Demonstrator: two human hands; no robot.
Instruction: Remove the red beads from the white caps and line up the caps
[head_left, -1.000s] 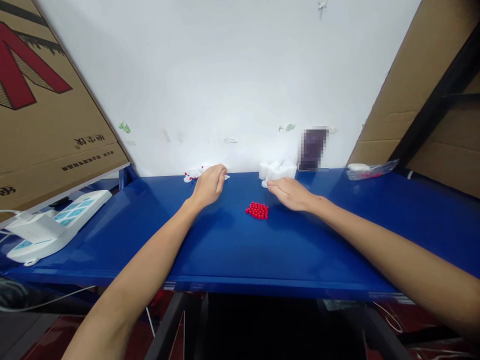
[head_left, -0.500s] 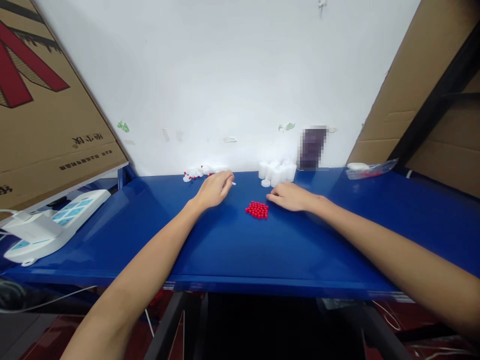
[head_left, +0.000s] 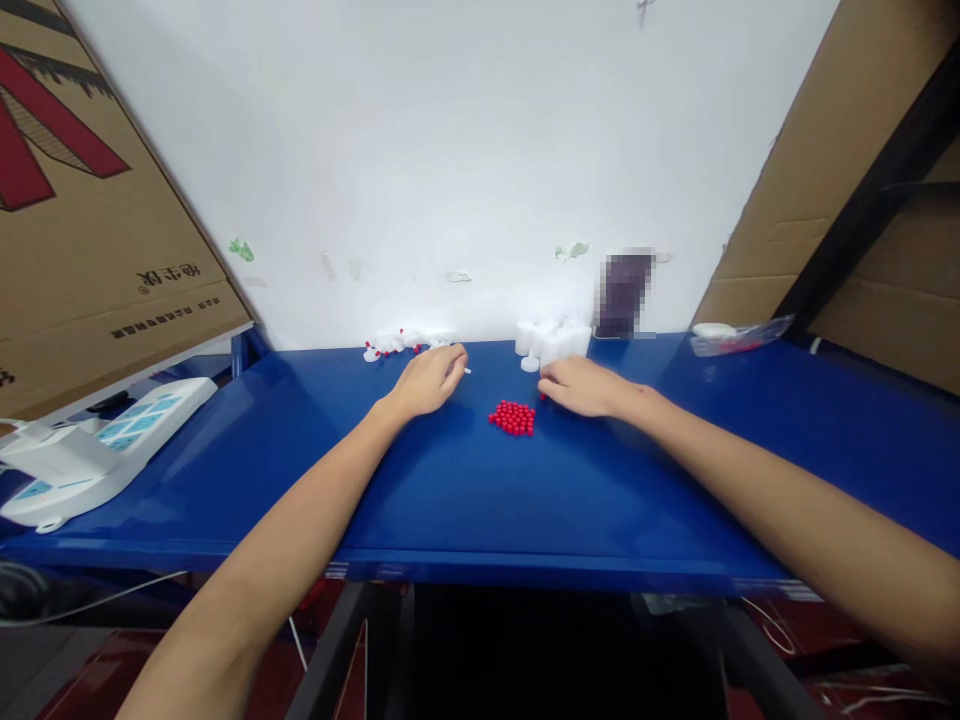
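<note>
My left hand (head_left: pixel 433 378) rests on the blue table (head_left: pixel 465 500) with its fingers curled. A thin white tip (head_left: pixel 467 371) sticks out from them; the rest of that piece is hidden. My right hand (head_left: pixel 581 386) lies palm down, fingers bent together, with a small red piece (head_left: pixel 542 395) showing at the fingertips. Between the hands, nearer the front edge, sits a tight cluster of small red cylindrical pieces (head_left: pixel 513 418). Just behind my right hand stand several white round pieces (head_left: pixel 564 343), and a flat white disc (head_left: pixel 529 364) lies beside them.
White parts with red bits (head_left: pixel 405 342) lie behind my left hand along the wall. A power strip (head_left: pixel 150 425) with a plugged-in adapter is at left. A clear plastic bag (head_left: pixel 742 340) lies at right. Cardboard (head_left: pixel 82 230) leans on the left; a dark pixelated object (head_left: pixel 626 295) stands at the wall.
My right hand has shifted slightly right, and a small red piece now shows under its fingertips. My left hand keeps its place with the white piece. The view has shifted a little.
</note>
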